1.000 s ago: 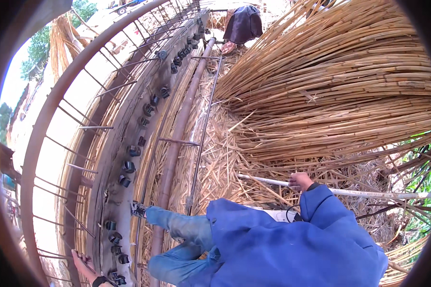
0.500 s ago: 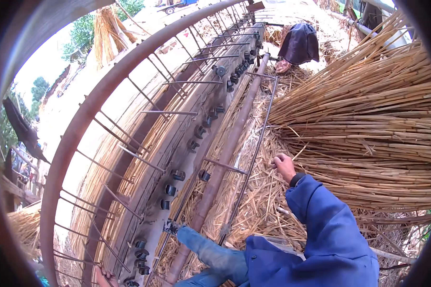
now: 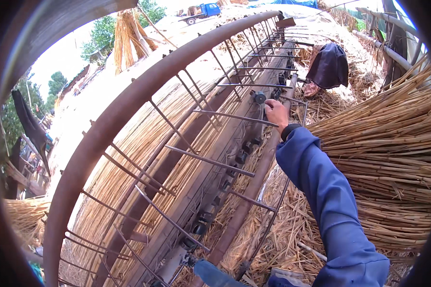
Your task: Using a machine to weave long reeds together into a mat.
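1. Your right hand (image 3: 277, 114) is sitting just beside the dark, round, hard-looking spool (image 3: 259, 97) on the long grey beam (image 3: 206, 184); fingers are showing half-curled, hold unclear.
2. Spool is seeming stiff, probably light; its rim is offering purchase.

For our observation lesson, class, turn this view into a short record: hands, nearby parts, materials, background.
Left hand: not in view
Right hand: fingers curled, beside a round dark fitting; any grip is unclear
Sleeve: blue
Frame: curved brown pipe with thin metal rods
Small parts: dark cylindrical pieces in a row
Material: large reed bundle at the right
Background: blue truck, upright reed sheaf
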Available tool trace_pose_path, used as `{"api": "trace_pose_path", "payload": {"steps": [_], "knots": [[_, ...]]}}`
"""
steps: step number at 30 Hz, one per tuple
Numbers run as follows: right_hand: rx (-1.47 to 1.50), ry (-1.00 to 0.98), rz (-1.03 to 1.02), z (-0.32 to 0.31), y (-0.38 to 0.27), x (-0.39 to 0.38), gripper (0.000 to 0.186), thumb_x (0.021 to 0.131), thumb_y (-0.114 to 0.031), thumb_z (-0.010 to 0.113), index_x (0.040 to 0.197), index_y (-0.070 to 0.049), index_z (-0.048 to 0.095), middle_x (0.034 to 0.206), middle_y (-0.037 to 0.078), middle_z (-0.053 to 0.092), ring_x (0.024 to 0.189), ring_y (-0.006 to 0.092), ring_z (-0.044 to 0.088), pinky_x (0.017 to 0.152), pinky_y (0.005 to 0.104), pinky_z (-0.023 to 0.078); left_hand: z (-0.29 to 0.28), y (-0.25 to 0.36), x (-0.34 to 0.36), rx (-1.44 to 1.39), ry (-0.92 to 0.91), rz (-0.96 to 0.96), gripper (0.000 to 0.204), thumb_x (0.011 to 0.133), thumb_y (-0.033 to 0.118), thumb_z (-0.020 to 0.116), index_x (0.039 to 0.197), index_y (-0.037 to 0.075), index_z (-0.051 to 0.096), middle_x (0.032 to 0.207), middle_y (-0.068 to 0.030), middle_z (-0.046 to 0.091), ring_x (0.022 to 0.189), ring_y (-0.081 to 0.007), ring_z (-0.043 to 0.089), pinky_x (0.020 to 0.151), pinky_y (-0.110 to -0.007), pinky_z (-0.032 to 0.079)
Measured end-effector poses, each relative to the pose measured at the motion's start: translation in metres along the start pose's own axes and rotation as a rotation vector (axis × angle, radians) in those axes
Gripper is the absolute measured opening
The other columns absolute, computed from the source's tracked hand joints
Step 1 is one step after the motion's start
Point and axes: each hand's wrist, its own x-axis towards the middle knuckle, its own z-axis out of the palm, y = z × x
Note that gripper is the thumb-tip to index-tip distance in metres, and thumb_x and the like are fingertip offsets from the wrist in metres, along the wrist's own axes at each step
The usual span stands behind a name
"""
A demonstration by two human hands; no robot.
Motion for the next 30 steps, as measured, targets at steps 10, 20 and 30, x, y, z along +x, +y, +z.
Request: {"api": "trace_pose_path", "payload": {"steps": [10, 20, 30], "knots": [[-0.37, -0.128, -0.228, 0.1, 0.02, 0.073, 0.042, 0.08, -0.016, 0.053, 0.12, -0.002, 0.048, 0.128, 0.024, 0.04, 0.118, 0.0385, 0.039, 0.1, 0.0381, 0.033, 0.056, 0.016, -0.023, 0.105, 0.174, -0.012, 0.023, 0.085, 0.033, 0.058, 0.078, 0.013, 0.05, 0.063, 0.0006, 0.044, 0.058, -0.0136, 0.04, 0.058, -0.031, 0.035], [-0.263, 0.18, -0.148, 0.126, 0.037, 0.081, 0.035, 0.078, -0.014, 0.049, 0.11, -0.003, 0.055, 0.116, 0.022, 0.049, 0.099, 0.0375, 0.053, 0.088, 0.041, 0.041, 0.069, 0.009, -0.016, 0.134, 0.184, -0.009, 0.023, 0.085, 0.034, 0.057, 0.083, 0.012, 0.051, 0.067, -0.0009, 0.046, 0.061, -0.0147, 0.042, 0.06, -0.032, 0.037], [-0.507, 0.255, -0.326, 0.095, 0.053, 0.082, 0.014, 0.074, -0.012, 0.054, 0.08, -0.006, 0.064, 0.084, 0.016, 0.058, 0.087, 0.032, 0.054, 0.076, 0.0394, 0.044, 0.078, 0.012, -0.018, 0.149, 0.166, 0.012, 0.025, 0.085, 0.035, 0.057, 0.087, 0.01, 0.053, 0.071, -0.0023, 0.048, 0.064, -0.0158, 0.044, 0.063, -0.033, 0.038]]}}
